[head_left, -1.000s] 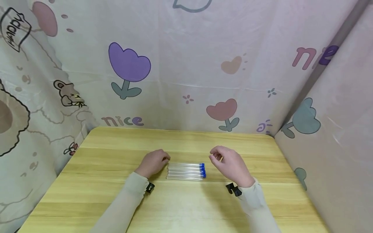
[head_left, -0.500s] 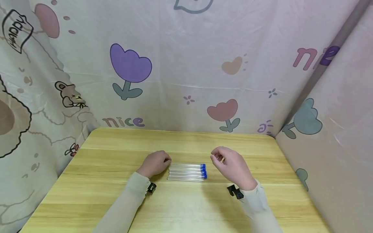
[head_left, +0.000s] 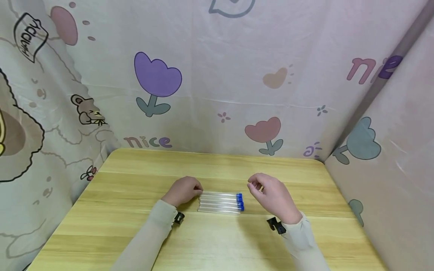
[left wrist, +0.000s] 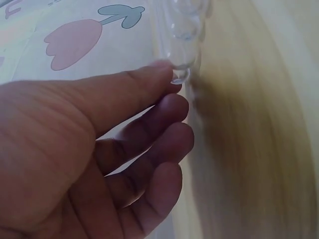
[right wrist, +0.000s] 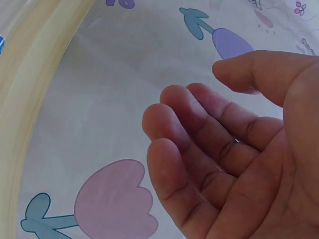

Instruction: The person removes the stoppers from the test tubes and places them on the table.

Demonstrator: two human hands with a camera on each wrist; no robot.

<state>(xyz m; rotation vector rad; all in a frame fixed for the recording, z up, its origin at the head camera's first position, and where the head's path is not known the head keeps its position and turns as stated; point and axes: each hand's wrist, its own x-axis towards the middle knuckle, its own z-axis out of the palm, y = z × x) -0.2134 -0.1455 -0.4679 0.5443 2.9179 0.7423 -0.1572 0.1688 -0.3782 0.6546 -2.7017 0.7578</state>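
Several clear test tubes (head_left: 220,203) with blue caps (head_left: 240,202) lie side by side on the wooden table, caps to the right. At their rounded left ends is my left hand (head_left: 184,190). In the left wrist view, the left thumb and index finger pinch the rounded end of one test tube (left wrist: 180,75), while the other fingers stay loosely bent. My right hand (head_left: 271,192) hovers to the right of the caps. Its fingers (right wrist: 164,122) are relaxed and slightly bent, thumb apart, with nothing between them.
The wooden table (head_left: 142,165) runs back to a patterned curtain (head_left: 210,75), which also closes off both sides. A small black device (head_left: 179,218) sits at the left wrist, and another black device (head_left: 276,226) at the right.
The whole head view has shifted slightly, so everything sits a little further right and lower. Hands and test tubes keep nearly the same places relative to each other.
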